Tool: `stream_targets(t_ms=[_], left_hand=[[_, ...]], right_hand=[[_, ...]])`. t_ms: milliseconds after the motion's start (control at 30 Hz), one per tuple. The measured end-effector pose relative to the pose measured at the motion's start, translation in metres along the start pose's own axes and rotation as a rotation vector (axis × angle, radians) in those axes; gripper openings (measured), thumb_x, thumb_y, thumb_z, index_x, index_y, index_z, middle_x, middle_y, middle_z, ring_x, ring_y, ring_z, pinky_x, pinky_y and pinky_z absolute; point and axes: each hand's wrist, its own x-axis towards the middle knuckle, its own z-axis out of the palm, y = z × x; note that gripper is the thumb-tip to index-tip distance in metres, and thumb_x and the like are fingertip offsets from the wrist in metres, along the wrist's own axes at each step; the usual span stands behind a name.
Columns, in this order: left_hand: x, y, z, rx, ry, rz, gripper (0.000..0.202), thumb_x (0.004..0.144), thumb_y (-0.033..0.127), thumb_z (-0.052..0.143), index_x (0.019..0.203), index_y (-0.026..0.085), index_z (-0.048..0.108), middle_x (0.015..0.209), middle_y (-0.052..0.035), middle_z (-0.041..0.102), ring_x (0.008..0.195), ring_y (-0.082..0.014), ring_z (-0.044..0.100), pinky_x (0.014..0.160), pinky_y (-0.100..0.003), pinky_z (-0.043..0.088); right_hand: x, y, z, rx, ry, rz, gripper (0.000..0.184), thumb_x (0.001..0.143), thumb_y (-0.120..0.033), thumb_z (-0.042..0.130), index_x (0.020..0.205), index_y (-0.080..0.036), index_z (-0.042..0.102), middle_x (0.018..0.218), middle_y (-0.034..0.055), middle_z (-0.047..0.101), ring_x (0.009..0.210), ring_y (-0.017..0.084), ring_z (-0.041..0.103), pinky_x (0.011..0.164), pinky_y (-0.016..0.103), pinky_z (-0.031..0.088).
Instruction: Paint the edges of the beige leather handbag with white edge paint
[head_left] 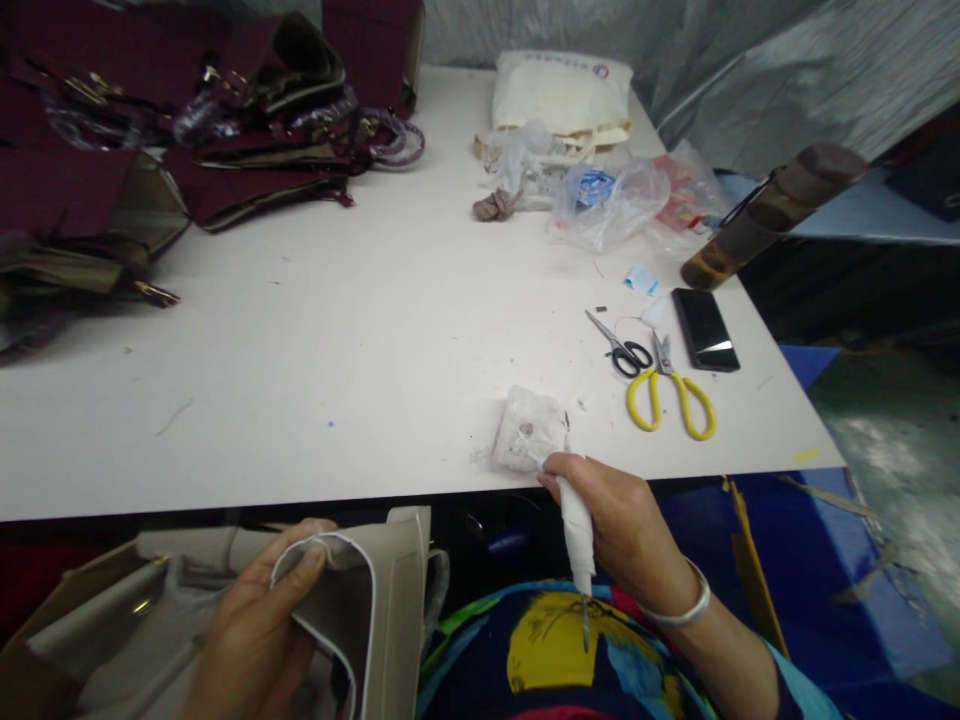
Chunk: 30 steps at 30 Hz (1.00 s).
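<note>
My left hand (259, 620) is closed on the edge of a beige handbag (396, 600), thumb on top of the curved, pale-edged opening. The bag is below the table's front edge, and its lower part runs out of view. In my right hand (626, 515) is a white-wrapped pointed tool (577, 540), its thin metal tip directed down toward my lap and a second dark tip showing at the upper end. Just beyond my right fingertips, a whitish, worn block (517, 420) with a dark spot lies at the table's front edge.
Black-handled scissors (626, 352), yellow-handled scissors (667, 390) and a phone (705, 330) lie to the right. Behind them stand a dark bottle (772, 215), plastic bags (611, 205) and a cream cloth bag (562, 95). Maroon handbags (255, 190) are piled at the back left.
</note>
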Motion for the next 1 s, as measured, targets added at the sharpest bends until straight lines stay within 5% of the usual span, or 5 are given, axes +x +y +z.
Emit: stream_targets(t_ms=[400,1000], left_hand=[[0.0024,-0.0039,-0.0060,0.011,-0.106,0.057,0.045,0.049,0.031,0.095,0.088,0.022,0.075,0.080,0.0011,0.074,0.065,-0.0194,0.066,0.058,-0.026,0.054],[-0.0017,-0.0049,-0.0075,0.008,-0.096,0.043,0.049,0.047,0.032,0.096,0.089,0.022,0.074,0.080,0.0009,0.074,0.065,-0.0203,0.067,0.057,-0.027,0.055]], right_hand=[[0.0026,-0.0042,-0.0060,0.013,-0.020,-0.002,0.011,0.106,-0.018,0.051,0.110,-0.020,0.061,0.080,0.0019,0.066,0.068,0.014,0.063,0.066,0.024,0.047],[0.0030,-0.0037,-0.0098,-0.011,-0.078,-0.009,0.016,0.102,-0.010,0.050,0.111,-0.020,0.059,0.080,0.0004,0.064,0.068,0.015,0.061,0.066,0.026,0.044]])
